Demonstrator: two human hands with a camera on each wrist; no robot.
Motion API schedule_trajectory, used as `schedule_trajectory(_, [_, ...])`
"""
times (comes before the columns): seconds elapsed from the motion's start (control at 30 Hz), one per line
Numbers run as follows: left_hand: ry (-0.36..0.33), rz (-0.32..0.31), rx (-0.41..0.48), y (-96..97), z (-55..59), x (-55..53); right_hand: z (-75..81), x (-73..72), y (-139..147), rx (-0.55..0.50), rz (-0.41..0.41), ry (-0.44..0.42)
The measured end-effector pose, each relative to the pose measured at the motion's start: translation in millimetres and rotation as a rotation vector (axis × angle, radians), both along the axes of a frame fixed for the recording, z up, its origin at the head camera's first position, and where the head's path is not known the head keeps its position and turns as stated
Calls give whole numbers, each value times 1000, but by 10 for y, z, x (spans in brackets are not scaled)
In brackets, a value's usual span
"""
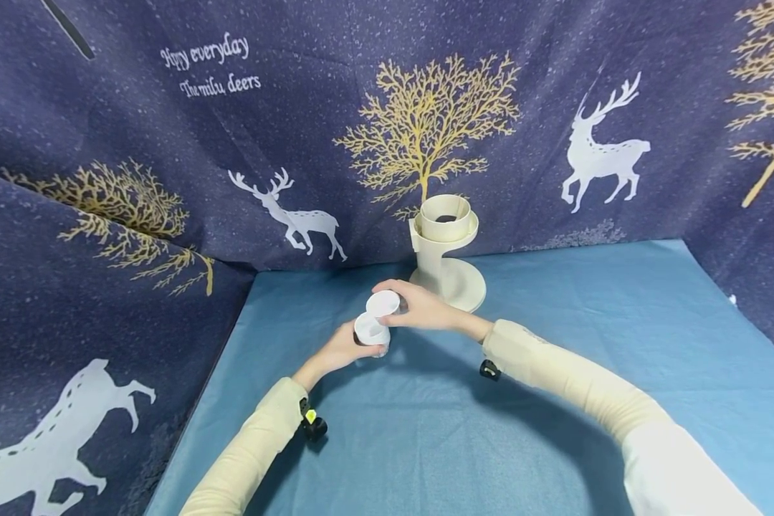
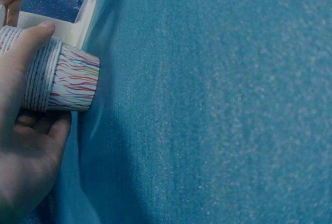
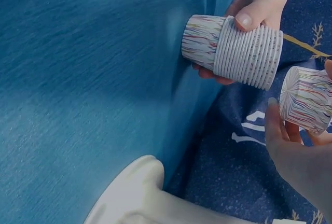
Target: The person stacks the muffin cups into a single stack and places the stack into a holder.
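My left hand (image 1: 340,350) grips a stack of paper baking cups (image 3: 249,53), thumb on one side and fingers on the other. The cups are white with wavy coloured stripes, and several rims show nested together. Just beyond the stack, my right hand (image 1: 422,307) holds a separate paper baking cup (image 3: 308,99) of the same pattern between thumb and fingers. In the head view this cup's white mouth faces up, close by the stack's open end. The right wrist view shows a gap between them. Both hands are above the blue table.
A cream stand (image 1: 431,261) with a round base and a raised ring stands at the table's back, just behind my right hand. A cream cylinder (image 1: 446,221) sits in the ring. Blue cloth covers the table (image 1: 555,344); a dark patterned curtain (image 1: 309,129) hangs behind and at the sides.
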State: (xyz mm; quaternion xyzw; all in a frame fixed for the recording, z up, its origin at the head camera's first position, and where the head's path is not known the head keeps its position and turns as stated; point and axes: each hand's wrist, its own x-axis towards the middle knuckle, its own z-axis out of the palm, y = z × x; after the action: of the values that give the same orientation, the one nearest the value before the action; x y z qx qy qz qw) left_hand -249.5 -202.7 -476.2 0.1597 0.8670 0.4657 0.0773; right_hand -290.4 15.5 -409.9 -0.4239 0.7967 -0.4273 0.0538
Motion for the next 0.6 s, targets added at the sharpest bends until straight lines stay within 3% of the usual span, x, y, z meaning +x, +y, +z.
schedule_trajectory(0.37, [20, 2, -33, 6, 22, 6, -69, 3, -119, 4, 29, 44])
schedule_trajectory(0.6, [-12, -38, -8, 62, 276, 144, -89, 18, -192, 32, 35, 62])
